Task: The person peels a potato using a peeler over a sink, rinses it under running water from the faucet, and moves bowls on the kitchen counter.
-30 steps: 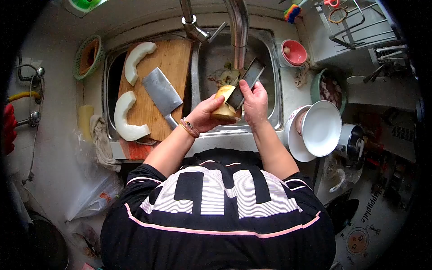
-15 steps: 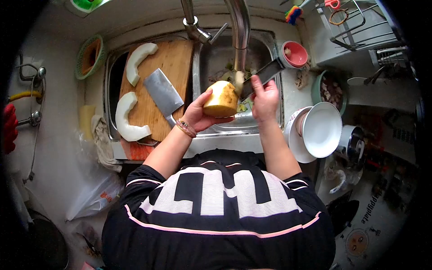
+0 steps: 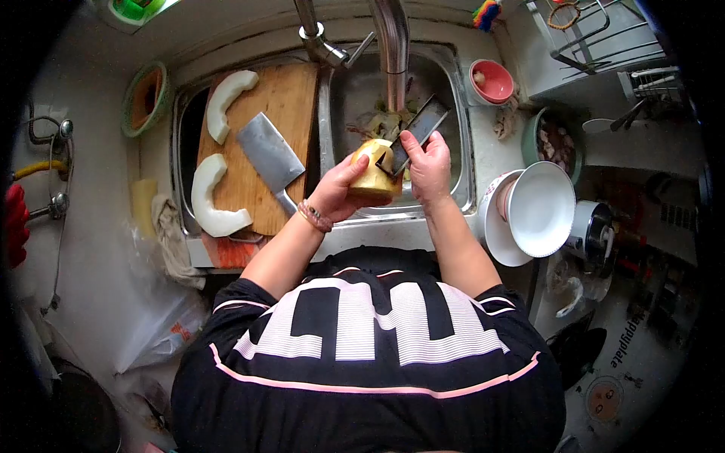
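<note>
My left hand (image 3: 336, 190) is wrapped round a thick yellow root piece (image 3: 374, 181) above the right sink basin. My right hand (image 3: 429, 167) grips a flat dark metal peeler (image 3: 420, 128), whose lower end touches the right side of the piece. Peelings (image 3: 387, 123) lie in the basin beneath the faucet (image 3: 396, 68). On the wooden cutting board (image 3: 291, 98), left of my hands, rest a cleaver (image 3: 269, 153) and two curved white melon slices, one farther back (image 3: 223, 106) and one nearer (image 3: 211, 200).
White bowls (image 3: 541, 209) stand on the right counter, near a green bowl of meat (image 3: 556, 143). A pink bowl (image 3: 492, 81) sits behind the basin's right edge. At the left are a green basket (image 3: 146, 98) and a cloth (image 3: 172, 241).
Half a second ago the peeler was farther right and a strip hung off the piece. Now the peeler is back against the piece, and the piece is turned slightly.
</note>
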Demonstrator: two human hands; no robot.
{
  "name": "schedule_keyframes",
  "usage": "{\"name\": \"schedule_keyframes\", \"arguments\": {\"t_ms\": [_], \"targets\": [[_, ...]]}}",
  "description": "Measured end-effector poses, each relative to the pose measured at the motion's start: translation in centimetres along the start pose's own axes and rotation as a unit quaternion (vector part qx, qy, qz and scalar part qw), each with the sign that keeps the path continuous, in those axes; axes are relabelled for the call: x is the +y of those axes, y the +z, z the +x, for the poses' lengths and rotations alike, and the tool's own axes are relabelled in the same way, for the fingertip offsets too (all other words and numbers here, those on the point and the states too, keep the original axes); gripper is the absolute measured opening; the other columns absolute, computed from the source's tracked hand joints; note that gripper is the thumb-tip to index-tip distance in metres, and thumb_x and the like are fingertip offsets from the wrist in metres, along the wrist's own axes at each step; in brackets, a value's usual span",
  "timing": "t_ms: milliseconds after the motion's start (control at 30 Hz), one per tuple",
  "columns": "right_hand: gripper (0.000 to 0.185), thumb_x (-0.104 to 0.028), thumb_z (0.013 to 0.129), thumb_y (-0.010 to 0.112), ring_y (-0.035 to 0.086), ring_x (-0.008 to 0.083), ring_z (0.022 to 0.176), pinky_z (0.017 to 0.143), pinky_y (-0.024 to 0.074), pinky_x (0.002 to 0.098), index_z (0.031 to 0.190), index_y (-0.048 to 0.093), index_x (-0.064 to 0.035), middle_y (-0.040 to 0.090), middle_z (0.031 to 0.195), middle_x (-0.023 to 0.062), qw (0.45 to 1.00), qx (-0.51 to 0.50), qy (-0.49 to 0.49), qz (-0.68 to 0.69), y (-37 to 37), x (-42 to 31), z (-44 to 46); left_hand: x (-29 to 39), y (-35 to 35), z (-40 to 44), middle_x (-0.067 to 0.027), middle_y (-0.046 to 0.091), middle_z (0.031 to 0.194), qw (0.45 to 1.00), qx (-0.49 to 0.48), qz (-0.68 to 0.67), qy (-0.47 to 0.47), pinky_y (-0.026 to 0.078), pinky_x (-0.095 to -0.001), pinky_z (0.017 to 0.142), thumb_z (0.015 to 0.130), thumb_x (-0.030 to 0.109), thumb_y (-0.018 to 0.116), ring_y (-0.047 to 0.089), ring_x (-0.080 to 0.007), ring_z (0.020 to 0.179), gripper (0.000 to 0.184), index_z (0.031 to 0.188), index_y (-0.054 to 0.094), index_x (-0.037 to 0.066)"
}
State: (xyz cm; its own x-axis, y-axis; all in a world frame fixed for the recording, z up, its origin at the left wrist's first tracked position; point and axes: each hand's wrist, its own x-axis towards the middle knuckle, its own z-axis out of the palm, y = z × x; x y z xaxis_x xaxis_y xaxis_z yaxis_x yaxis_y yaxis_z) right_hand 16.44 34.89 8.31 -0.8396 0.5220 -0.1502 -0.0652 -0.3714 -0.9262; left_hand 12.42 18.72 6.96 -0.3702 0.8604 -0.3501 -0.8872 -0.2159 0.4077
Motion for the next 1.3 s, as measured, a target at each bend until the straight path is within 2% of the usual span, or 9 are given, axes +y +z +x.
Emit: {"name": "schedule_keyframes", "arguments": {"t_ms": [133, 233, 367, 433, 567, 733, 833, 1033, 1300], "targets": [[0.021, -0.019, 0.085, 0.066, 0.058, 0.0139, 0.069, 0.065, 0.0465, 0.0303, 0.088, 0.056, -0.0013, 0.064, 0.082, 0.0061, 0.999, 0.010, 0.004, -0.034, -1.3, 1.6, 2.2, -0.4, -0.4, -0.3, -0.0122, 0.050, 0.125, 0.999, -0.028, -0.043, -0.003, 0.048, -0.0502, 0.089, 0.088, 0.040, 0.056, 0.054, -0.0304, 0.112, 0.059, 0.135, 0.034, 0.013], [0.026, -0.023, 0.081, 0.070, 0.059, 0.0202, 0.067, 0.064, 0.0464, 0.0359, 0.084, 0.056, -0.0002, 0.063, 0.076, 0.0102, 0.896, 0.149, -0.056, -0.415, -5.6, 3.3, 5.6, 0.1, 0.2, -1.7, -0.0136, 0.046, 0.131, 0.996, -0.029, -0.087, -0.011, 0.043, -0.0521, 0.094, 0.085, 0.044, 0.058, 0.049, -0.0319, 0.118, 0.066, 0.137, 0.033, 0.012], [0.027, -0.024, 0.080, 0.069, 0.061, 0.0292, 0.070, 0.064, 0.0462, 0.0392, 0.085, 0.057, -0.0004, 0.063, 0.078, 0.0169, 0.913, 0.093, -0.051, -0.393, -4.8, 1.7, 5.2, 0.8, -0.8, -1.4, -0.0164, 0.039, 0.138, 0.997, -0.001, -0.077, 0.008, 0.035, -0.0541, 0.101, 0.088, 0.051, 0.049, 0.041, -0.0340, 0.126, 0.070, 0.140, 0.028, 0.009], [0.028, -0.025, 0.080, 0.069, 0.063, 0.0310, 0.073, 0.065, 0.0466, 0.0392, 0.089, 0.058, -0.0005, 0.064, 0.080, 0.0184, 0.761, 0.055, -0.233, -0.603, -4.2, 1.9, 4.9, 0.8, -0.7, -1.0, -0.0156, 0.044, 0.133, 0.996, 0.047, -0.079, 0.011, 0.038, -0.0541, 0.099, 0.088, 0.052, 0.048, 0.045, -0.0334, 0.122, 0.066, 0.137, 0.033, 0.010], [0.029, -0.026, 0.080, 0.070, 0.063, 0.0308, 0.069, 0.064, 0.0471, 0.0367, 0.088, 0.060, 0.0006, 0.065, 0.079, 0.0177, 0.921, 0.066, -0.163, -0.348, -4.0, 1.3, 5.0, 0.6, -1.4, -0.5, -0.0141, 0.049, 0.127, 0.989, 0.069, -0.129, 0.012, 0.042, -0.0536, 0.095, 0.087, 0.048, 0.054, 0.049, -0.0320, 0.117, 0.060, 0.132, 0.038, 0.011], [0.021, -0.021, 0.083, 0.070, 0.052, 0.0078, 0.053, 0.050, 0.0422, 0.0237, 0.086, 0.059, -0.0034, 0.061, 0.070, 0.0008, 0.980, 0.036, -0.043, -0.193, -2.8, -0.4, 3.1, 1.1, -1.1, 0.1, -0.0111, 0.051, 0.123, 0.989, 0.124, -0.080, 0.020, 0.045, -0.0535, 0.090, 0.086, 0.043, 0.060, 0.051, -0.0296, 0.114, 0.053, 0.127, 0.041, 0.015], [0.011, -0.014, 0.085, 0.066, 0.045, 0.0043, 0.049, 0.044, 0.0365, 0.0176, 0.086, 0.058, -0.0075, 0.058, 0.071, -0.0018, 0.995, 0.044, -0.013, -0.093, -1.4, -2.8, 1.6, 1.2, -1.6, 0.4, -0.0072, 0.052, 0.119, 0.989, 0.143, -0.027, 0.019, 0.048, -0.0509, 0.087, 0.083, 0.039, 0.065, 0.052, -0.0271, 0.112, 0.052, 0.124, 0.042, 0.017], [0.012, -0.013, 0.085, 0.067, 0.049, 0.0044, 0.052, 0.045, 0.0378, 0.0181, 0.087, 0.057, -0.0056, 0.059, 0.070, 0.0003, 0.988, -0.004, -0.028, -0.153, -0.4, -3.6, -0.4, 0.9, -1.0, 0.3, -0.0046, 0.052, 0.116, 0.996, 0.084, 0.035, 0.014, 0.051, -0.0465, 0.083, 0.080, 0.036, 0.070, 0.055, -0.0246, 0.106, 0.058, 0.125, 0.041, 0.015], [0.017, -0.006, 0.077, 0.065, 0.062, 0.0311, 0.069, 0.060, 0.0510, 0.0368, 0.093, 0.061, -0.0037, 0.061, 0.081, 0.0140, 0.835, -0.143, -0.357, -0.393, 0.7, -3.7, -2.1, 0.1, -0.6, 1.2, -0.0056, 0.051, 0.116, 0.987, 0.128, 0.097, 0.009, 0.053, -0.0447, 0.079, 0.081, 0.024, 0.069, 0.056, -0.0239, 0.103, 0.052, 0.124, 0.041, 0.014]]}}
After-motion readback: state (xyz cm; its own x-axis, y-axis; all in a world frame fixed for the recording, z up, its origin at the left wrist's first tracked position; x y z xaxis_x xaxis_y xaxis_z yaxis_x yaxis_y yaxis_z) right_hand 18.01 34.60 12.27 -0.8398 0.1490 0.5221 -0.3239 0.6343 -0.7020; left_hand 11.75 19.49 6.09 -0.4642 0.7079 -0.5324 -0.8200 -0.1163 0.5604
